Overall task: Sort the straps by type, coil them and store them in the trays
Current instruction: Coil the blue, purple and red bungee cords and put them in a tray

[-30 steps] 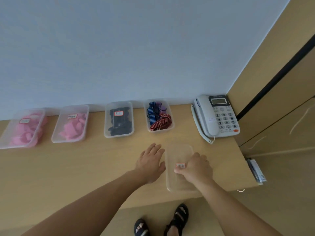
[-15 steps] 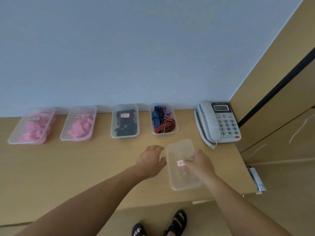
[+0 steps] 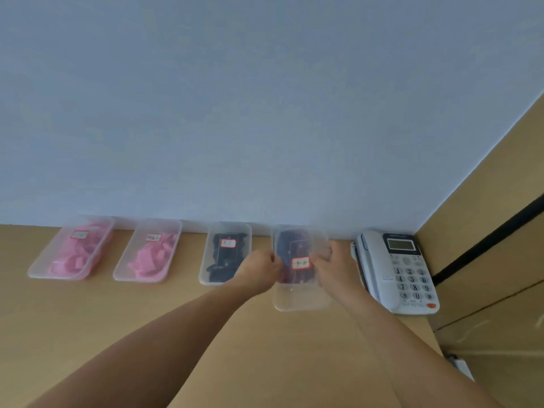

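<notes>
lid: clear frosted plastic, smooth, faint sheen; its label: paper, matt; trays: same translucent plastic; pink straps: soft-looking, weave too blurred to confirm; desk: wood-grain surface, smooth, matt; telephone: white plastic, slight gloss; wall: matt, even

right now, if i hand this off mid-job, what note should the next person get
Left hand: has a grip on the left edge of the clear lid.
Right hand: grips the lid's right edge.
The lid is over the fourth tray, shifted toward the desk's front and not closed on it.
Done: far-left pink tray, second pink tray and black-strap tray sit lidded and labelled along the wall.
Left: line the lid up and press it onto the fourth tray.
</notes>
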`<act>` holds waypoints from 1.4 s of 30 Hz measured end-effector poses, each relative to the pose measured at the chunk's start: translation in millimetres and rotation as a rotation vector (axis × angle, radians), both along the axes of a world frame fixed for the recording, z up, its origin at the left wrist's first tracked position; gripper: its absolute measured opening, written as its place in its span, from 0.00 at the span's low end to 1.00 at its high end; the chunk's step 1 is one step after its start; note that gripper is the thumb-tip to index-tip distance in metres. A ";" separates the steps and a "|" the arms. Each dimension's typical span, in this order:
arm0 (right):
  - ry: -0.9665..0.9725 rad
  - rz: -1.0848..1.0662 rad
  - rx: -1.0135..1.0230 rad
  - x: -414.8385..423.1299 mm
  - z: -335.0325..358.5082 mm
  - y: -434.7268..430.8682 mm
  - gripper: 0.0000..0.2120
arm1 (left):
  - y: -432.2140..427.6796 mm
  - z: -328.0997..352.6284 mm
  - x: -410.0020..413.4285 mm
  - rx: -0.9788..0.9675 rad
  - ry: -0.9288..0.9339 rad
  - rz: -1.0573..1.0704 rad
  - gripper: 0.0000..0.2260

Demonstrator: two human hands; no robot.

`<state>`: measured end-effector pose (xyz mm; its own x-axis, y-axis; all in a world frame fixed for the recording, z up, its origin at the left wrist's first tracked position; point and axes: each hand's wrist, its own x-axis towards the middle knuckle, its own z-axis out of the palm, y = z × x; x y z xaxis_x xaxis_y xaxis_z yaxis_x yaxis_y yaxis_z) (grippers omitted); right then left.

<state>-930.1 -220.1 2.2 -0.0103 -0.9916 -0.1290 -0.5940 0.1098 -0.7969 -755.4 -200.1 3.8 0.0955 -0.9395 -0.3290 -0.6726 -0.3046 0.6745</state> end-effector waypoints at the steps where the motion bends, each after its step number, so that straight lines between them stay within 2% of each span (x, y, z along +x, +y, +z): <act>1: 0.036 0.014 0.000 2.6 -1.5 -11.3 0.05 | -7.9 -1.9 2.3 0.013 -0.014 0.016 0.14; 6: 0.158 0.079 0.067 10.5 -14.2 -61.2 0.08 | -43.2 -14.0 5.7 0.072 -0.126 0.019 0.14; 12: 0.211 0.145 0.095 9.7 -35.7 -90.2 0.10 | -67.5 -34.2 -0.8 0.132 -0.264 -0.013 0.09; 18: 0.381 0.129 0.078 0.0 -48.2 -93.1 0.11 | -72.6 -45.2 -4.4 0.166 -0.223 0.030 0.08; 22: 0.311 0.073 0.132 -7.3 -54.9 -95.0 0.08 | -76.0 -43.7 -2.0 0.200 -0.122 0.097 0.13; 26: 0.217 0.072 0.170 -10.4 -63.2 -99.5 0.05 | -78.1 -42.6 -0.9 0.290 0.051 0.228 0.08; 29: 0.085 0.010 0.250 -11.6 -70.1 -101.9 0.06 | -78.5 -40.8 -2.7 0.279 0.052 0.263 0.06; 31: 0.013 -0.024 0.275 -12.1 -73.0 -102.2 0.08 | -78.0 -42.3 -5.4 0.172 -0.080 0.228 0.13; 33: 0.012 -0.011 0.267 -11.7 -73.4 -102.4 0.10 | -75.4 -47.5 -9.4 0.013 -0.295 0.076 0.28; 34: 0.023 0.000 0.260 -11.3 -72.9 -102.2 0.10 | -73.8 -49.0 -12.4 -0.075 -0.416 -0.029 0.33; 35: 0.034 0.007 0.253 -11.1 -72.5 -102.1 0.10 | -72.5 -49.6 -15.5 -0.155 -0.531 -0.140 0.33; 38: 0.077 0.027 0.222 -10.4 -72.6 -100.5 0.08 | -70.3 -48.6 -25.5 -0.245 -0.729 -0.414 0.18; 40: 0.089 0.034 0.210 -9.7 -72.2 -99.7 0.07 | -72.3 -50.8 -30.5 -0.183 -0.766 -0.471 0.15; 42: 0.099 0.032 0.202 -9.8 -72.3 -99.1 0.07 | -76.6 -52.5 -38.4 -0.116 -0.754 -0.468 0.17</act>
<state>-939.9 -319.2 -70.1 -0.0021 -0.9456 -0.3252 -0.6736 0.2417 -0.6985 -793.8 -276.7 -48.8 -0.1539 -0.9599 -0.2342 -0.9878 0.1553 0.0127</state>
